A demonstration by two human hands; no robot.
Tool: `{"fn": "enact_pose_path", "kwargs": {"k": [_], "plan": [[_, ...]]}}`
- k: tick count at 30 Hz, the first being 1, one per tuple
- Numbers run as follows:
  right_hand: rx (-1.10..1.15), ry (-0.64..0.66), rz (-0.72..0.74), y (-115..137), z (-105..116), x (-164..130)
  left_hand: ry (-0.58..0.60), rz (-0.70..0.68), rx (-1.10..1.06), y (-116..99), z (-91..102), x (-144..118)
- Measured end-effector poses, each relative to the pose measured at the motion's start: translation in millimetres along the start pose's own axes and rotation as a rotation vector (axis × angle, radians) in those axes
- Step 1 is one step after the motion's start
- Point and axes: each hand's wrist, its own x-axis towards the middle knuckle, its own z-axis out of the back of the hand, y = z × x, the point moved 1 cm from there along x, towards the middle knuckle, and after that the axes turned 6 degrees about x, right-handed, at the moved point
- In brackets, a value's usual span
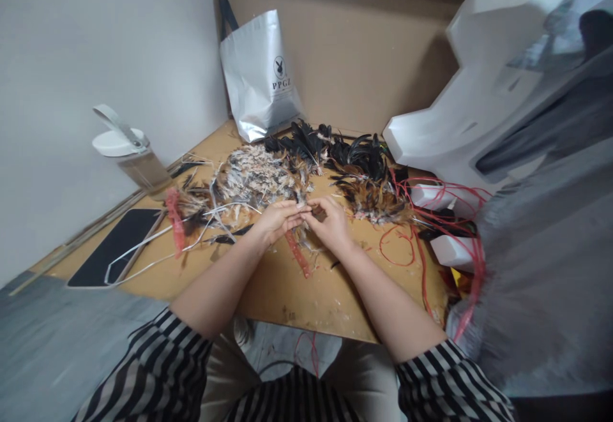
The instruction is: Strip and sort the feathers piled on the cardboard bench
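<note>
Where the two hands meet over the middle of the wooden surface, the left hand and the right hand have their fingertips pressed together on a small bundle of feathers, both curled shut around it. The bundle sits right between the thumbs and forefingers, mostly hidden by them, so its exact shape cannot be made out. A red strip hangs out from under the left hand and lies on the surface just on the person's side of the hands.

Just beyond the hands, away from the person, lies a pale speckled heap of feathers, nearly touching the left hand's knuckles. Beyond and to the right of the hands lie a brown heap and, farther back, black feathers. Loops of red cord run across the surface to the right of the right hand, reaching toward white foam blocks near the edge.

To the left of the hands, white wires trail over a dark flat slab, with a red bundle between the slab and the hands. Farther left stands a clear bottle with a white lid. A silver bag leans against the cardboard back wall, well beyond the hands. Striped sleeves cover the upper arms.
</note>
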Motion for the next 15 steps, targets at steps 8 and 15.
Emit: {"fn": "enact_pose_path", "kwargs": {"k": [8,15], "plan": [[-0.384,0.034,0.127,6,4,0,0.080,0.037,0.014,2,-2.7,-2],[-0.171,-0.010,0.030,-8,6,4,-0.027,-0.056,-0.053,-6,2.9,0]]}}
